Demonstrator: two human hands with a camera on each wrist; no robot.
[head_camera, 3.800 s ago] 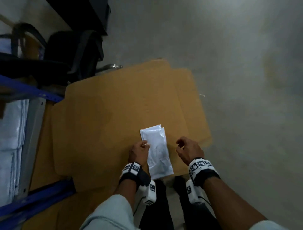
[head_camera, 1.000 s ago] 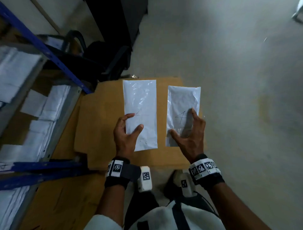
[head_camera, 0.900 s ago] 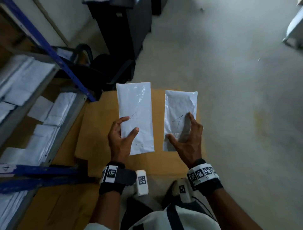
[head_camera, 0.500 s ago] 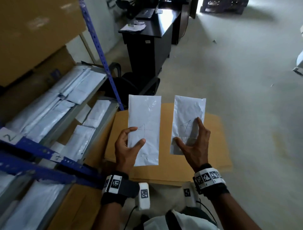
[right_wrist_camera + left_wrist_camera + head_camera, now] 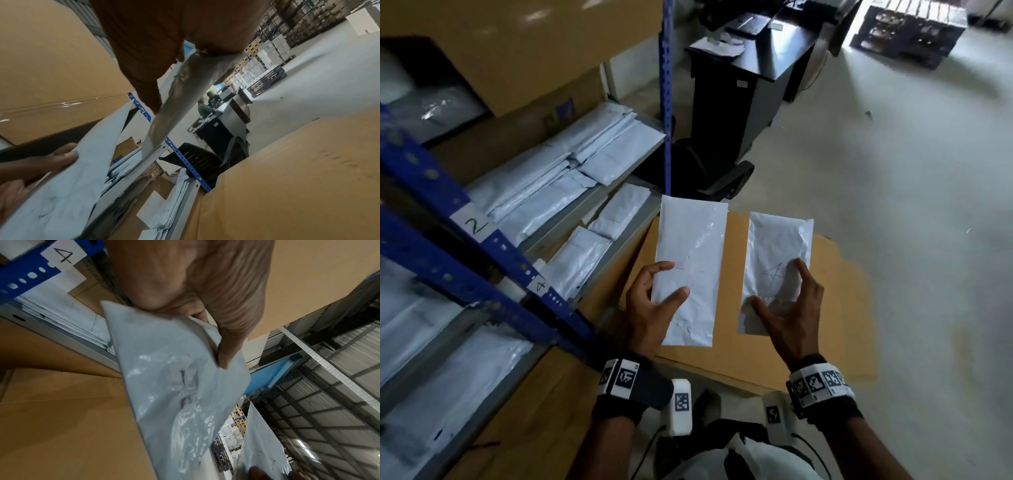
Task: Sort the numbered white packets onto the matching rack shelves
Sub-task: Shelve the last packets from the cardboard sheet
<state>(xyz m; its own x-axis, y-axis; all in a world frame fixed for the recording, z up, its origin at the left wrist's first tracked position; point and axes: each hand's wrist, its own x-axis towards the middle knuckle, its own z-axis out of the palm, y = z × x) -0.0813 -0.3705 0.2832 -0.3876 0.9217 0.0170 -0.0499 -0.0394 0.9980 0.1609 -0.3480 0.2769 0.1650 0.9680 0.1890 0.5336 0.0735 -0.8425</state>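
I hold two white packets upright, side by side, over a cardboard sheet (image 5: 756, 353). My left hand (image 5: 674, 279) pinches the left packet (image 5: 691, 246) by its lower part; its pen mark is too faint to read. My right hand (image 5: 775, 282) pinches the right packet (image 5: 779, 240), marked 4. The blue rack (image 5: 482, 260) stands at my left, with a label 2 (image 5: 473, 225) and a label 4 (image 5: 539, 284) on its beams. In the left wrist view the thumb lies on the left packet (image 5: 174, 386), near the label 4 (image 5: 62, 255). The right wrist view shows the right packet (image 5: 180, 91) edge-on.
White packets (image 5: 571, 164) lie stacked on the rack shelves, with cardboard boxes (image 5: 524, 51) above. A black desk (image 5: 743, 89) and a black chair (image 5: 709, 171) stand beyond the rack's end post. Bare concrete floor (image 5: 911, 205) stretches to the right, with pallets (image 5: 907, 31) far back.
The packets came off the cardboard, one into each hand. Over the last second the view has lifted towards the rack while both hands kept their hold.
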